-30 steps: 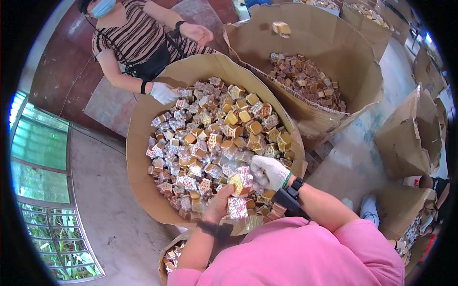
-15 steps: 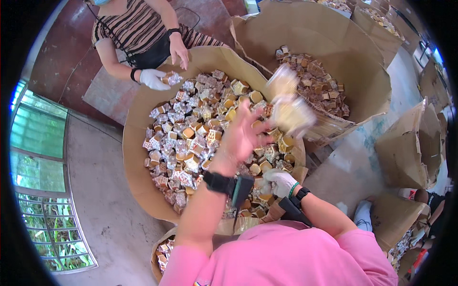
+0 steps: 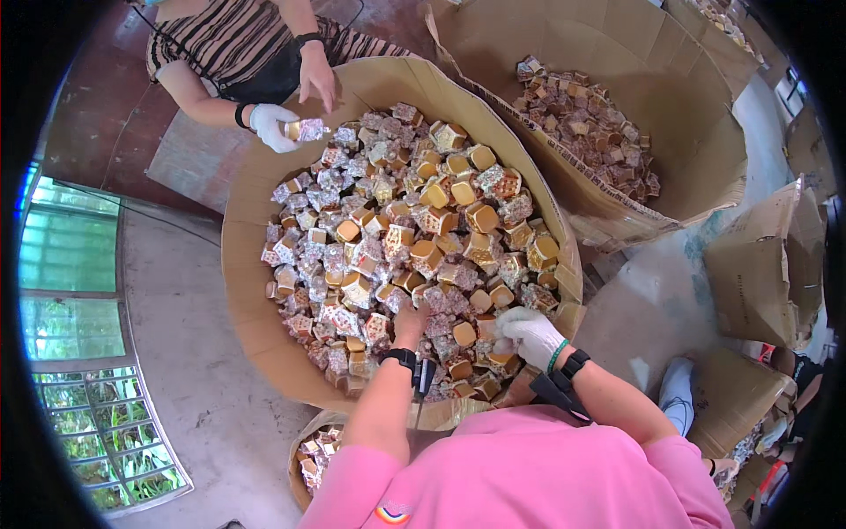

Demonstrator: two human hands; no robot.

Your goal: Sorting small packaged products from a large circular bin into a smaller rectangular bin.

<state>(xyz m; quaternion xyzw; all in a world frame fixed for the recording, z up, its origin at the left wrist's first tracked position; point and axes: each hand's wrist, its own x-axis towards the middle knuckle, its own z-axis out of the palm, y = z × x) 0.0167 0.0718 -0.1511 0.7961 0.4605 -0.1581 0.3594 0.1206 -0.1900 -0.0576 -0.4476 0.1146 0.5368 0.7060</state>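
A large round cardboard bin [image 3: 242, 291] holds a heap of small blocks [image 3: 397, 238], some wrapped in gold, some in patterned foil. My bare left hand [image 3: 411, 321], a black band on its wrist, reaches into the near side of the heap with its fingertips buried among the blocks. To its right, my white-gloved right hand [image 3: 529, 335] is curled over a gold block [image 3: 504, 349] at the near rim. Across the bin, another person's gloved hand [image 3: 267, 125] holds a foil-wrapped block [image 3: 307, 130], with their bare hand [image 3: 315, 81] just above it.
A second cardboard bin [image 3: 705, 150] at the upper right holds brownish blocks [image 3: 590, 123]. A smaller container of blocks [image 3: 317, 454] sits by my left elbow. Folded cardboard boxes [image 3: 762, 264] stand at the right. A glass-block window [image 3: 84, 353] lies at the left.
My left hand, raised over the far side of the heap half a second ago, has dropped back to the near edge. My right hand stayed low at the rim.
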